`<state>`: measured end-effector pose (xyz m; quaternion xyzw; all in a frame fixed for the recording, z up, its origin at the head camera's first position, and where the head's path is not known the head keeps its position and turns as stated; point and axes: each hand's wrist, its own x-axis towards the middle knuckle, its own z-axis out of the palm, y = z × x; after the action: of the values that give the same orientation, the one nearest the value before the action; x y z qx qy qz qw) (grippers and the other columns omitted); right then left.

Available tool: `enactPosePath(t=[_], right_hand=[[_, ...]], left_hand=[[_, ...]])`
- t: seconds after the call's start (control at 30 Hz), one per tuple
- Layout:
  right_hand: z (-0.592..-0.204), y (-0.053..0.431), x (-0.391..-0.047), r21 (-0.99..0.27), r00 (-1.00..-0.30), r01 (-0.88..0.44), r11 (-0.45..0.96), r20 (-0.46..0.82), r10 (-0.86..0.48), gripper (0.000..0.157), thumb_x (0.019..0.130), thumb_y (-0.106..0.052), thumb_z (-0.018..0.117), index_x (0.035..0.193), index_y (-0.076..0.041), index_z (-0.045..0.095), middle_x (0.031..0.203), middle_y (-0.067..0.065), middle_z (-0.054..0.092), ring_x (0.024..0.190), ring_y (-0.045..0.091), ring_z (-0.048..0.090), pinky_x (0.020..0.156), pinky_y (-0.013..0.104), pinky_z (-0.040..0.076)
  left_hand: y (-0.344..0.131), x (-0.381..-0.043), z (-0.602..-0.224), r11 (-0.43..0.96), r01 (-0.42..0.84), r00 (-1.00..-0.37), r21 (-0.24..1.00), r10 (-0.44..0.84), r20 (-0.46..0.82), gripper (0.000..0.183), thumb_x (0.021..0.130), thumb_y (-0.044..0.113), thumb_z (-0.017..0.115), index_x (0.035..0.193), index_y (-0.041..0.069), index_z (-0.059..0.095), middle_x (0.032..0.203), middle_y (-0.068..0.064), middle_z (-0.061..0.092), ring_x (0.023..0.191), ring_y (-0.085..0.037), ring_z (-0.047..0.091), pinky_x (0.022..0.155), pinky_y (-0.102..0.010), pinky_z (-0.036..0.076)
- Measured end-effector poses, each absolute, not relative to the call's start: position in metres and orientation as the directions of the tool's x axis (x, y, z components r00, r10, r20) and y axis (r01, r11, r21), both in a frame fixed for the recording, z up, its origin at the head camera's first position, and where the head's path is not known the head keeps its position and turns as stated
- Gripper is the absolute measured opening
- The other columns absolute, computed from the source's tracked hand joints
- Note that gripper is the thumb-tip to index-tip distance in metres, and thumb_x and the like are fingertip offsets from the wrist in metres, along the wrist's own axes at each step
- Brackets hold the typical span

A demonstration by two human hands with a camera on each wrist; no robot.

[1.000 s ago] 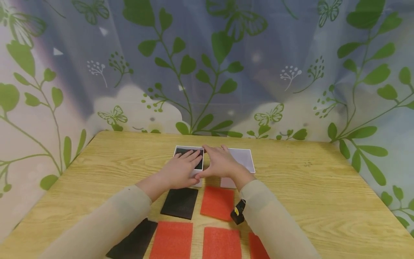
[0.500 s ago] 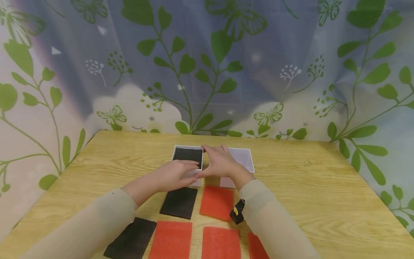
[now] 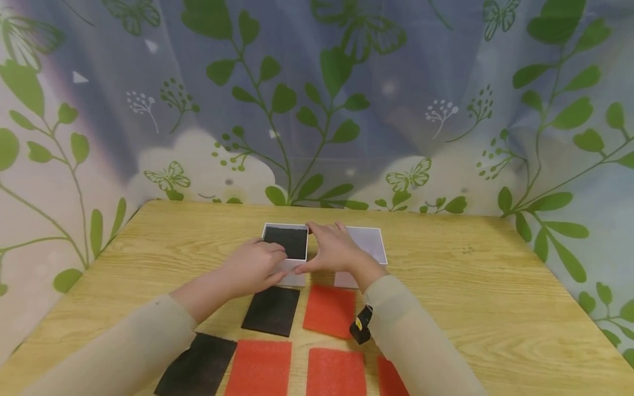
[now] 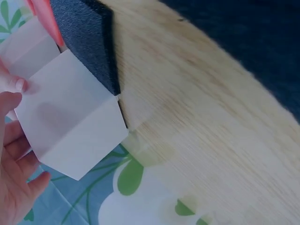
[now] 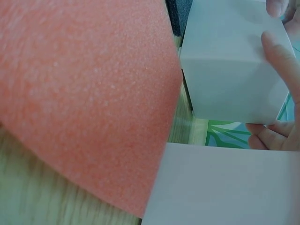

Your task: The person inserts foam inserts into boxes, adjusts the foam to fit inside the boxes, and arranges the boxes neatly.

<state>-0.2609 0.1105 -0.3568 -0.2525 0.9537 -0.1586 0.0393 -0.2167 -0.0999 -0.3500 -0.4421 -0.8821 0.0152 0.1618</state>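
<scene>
My right hand (image 3: 337, 247) grips a white box (image 3: 292, 270) by its right side, thumb at the front corner and fingers at the back. A black foam sheet (image 3: 292, 239) fills the top of this box, inside its white rim. My left hand (image 3: 255, 261) is over the box's left front rim, its fingers loosely bent. In the left wrist view the left hand's fingers (image 4: 28, 164) are spread beside the white box (image 4: 70, 103) and curl round nothing. The right wrist view shows the right thumb (image 5: 279, 61) lying on the box front.
A second white box (image 3: 369, 245) stands to the right. In front lie black foam squares (image 3: 271, 311), (image 3: 198, 366) and several red foam squares (image 3: 329, 311) on the wooden table (image 3: 470, 308). A leaf-patterned curtain (image 3: 346, 137) hangs behind the table.
My left hand has drawn back and left from on top of the black foam sheet to the box's left front rim. The right hand keeps its grip on the box.
</scene>
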Motion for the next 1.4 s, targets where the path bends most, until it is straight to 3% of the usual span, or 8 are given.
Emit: enactPosePath(t=[0.2,0.53,0.63,0.7,0.83,0.97,1.2,1.4], right_hand=[[-0.358,0.111,-0.263,-0.316,-0.865,-0.482,0.817,0.024,-0.501,0.109,0.062,-0.070,0.071,0.144,-0.007,0.033,0.129,0.001,0.053,0.120,0.024,0.046,0.110,0.050,0.008],[-0.358,0.111,-0.262,-0.305,-0.870,-0.474,0.826,0.018,-0.493,0.111,0.062,-0.070,0.070,0.145,-0.007,0.031,0.129,0.001,0.053,0.122,0.024,0.044,0.110,0.049,0.006],[-0.358,0.110,-0.262,-0.301,-0.871,-0.472,0.828,0.013,-0.492,0.111,0.062,-0.070,0.070,0.145,-0.008,0.030,0.130,0.001,0.053,0.123,0.024,0.043,0.110,0.049,0.006],[-0.358,0.110,-0.262,-0.298,-0.871,-0.472,0.830,0.009,-0.492,0.111,0.063,-0.071,0.069,0.145,-0.008,0.029,0.131,0.001,0.052,0.124,0.024,0.043,0.110,0.049,0.006],[-0.358,0.111,-0.262,-0.297,-0.871,-0.470,0.831,0.002,-0.492,0.112,0.063,-0.070,0.069,0.146,-0.008,0.028,0.133,0.002,0.051,0.125,0.024,0.042,0.110,0.049,0.006],[-0.358,0.112,-0.262,-0.302,-0.869,-0.472,0.828,0.004,-0.494,0.112,0.063,-0.070,0.069,0.146,-0.007,0.028,0.134,0.002,0.050,0.125,0.025,0.042,0.110,0.048,0.006],[-0.357,0.112,-0.261,-0.310,-0.871,-0.468,0.828,-0.001,-0.492,0.112,0.063,-0.070,0.070,0.146,-0.007,0.028,0.133,0.003,0.051,0.125,0.024,0.042,0.111,0.048,0.006],[-0.356,0.111,-0.261,-0.308,-0.869,-0.470,0.827,-0.002,-0.495,0.111,0.063,-0.069,0.070,0.146,-0.007,0.028,0.132,0.003,0.051,0.124,0.024,0.043,0.110,0.049,0.006]], left_hand=[[-0.107,-0.214,-0.350,0.623,0.729,-0.530,-0.283,0.775,0.344,0.023,0.082,0.032,0.069,0.077,0.009,0.067,0.076,-0.001,0.060,0.072,-0.018,0.059,0.078,-0.039,0.046],[-0.107,-0.213,-0.350,0.643,0.710,-0.554,-0.286,0.761,0.337,0.025,0.084,0.033,0.067,0.074,0.010,0.066,0.071,0.000,0.057,0.067,-0.017,0.057,0.077,-0.039,0.047],[-0.108,-0.213,-0.351,0.672,0.685,-0.587,-0.282,0.738,0.333,0.028,0.083,0.036,0.067,0.085,0.008,0.068,0.082,-0.003,0.061,0.078,-0.021,0.060,0.086,-0.045,0.044],[-0.108,-0.213,-0.352,0.710,0.651,-0.639,-0.269,0.703,0.311,0.038,0.083,0.041,0.067,0.098,0.006,0.068,0.097,-0.008,0.063,0.095,-0.026,0.059,0.094,-0.051,0.038],[-0.105,-0.216,-0.355,0.799,0.552,-0.767,-0.239,0.599,0.232,0.068,0.080,0.055,0.064,0.122,0.001,0.059,0.125,-0.017,0.053,0.124,-0.036,0.041,0.102,-0.060,0.025],[-0.098,-0.221,-0.356,0.842,0.483,-0.841,-0.242,0.523,0.139,0.082,0.080,0.063,0.058,0.133,0.000,0.050,0.137,-0.019,0.045,0.132,-0.036,0.032,0.105,-0.059,0.019],[-0.092,-0.224,-0.356,0.852,0.459,-0.868,-0.252,0.490,0.074,0.081,0.081,0.064,0.056,0.131,0.001,0.051,0.138,-0.019,0.043,0.132,-0.034,0.031,0.104,-0.060,0.019],[-0.087,-0.225,-0.355,0.826,0.522,-0.832,-0.213,0.548,0.088,0.081,0.082,0.065,0.053,0.134,0.004,0.049,0.138,-0.017,0.043,0.131,-0.033,0.033,0.105,-0.059,0.020]])
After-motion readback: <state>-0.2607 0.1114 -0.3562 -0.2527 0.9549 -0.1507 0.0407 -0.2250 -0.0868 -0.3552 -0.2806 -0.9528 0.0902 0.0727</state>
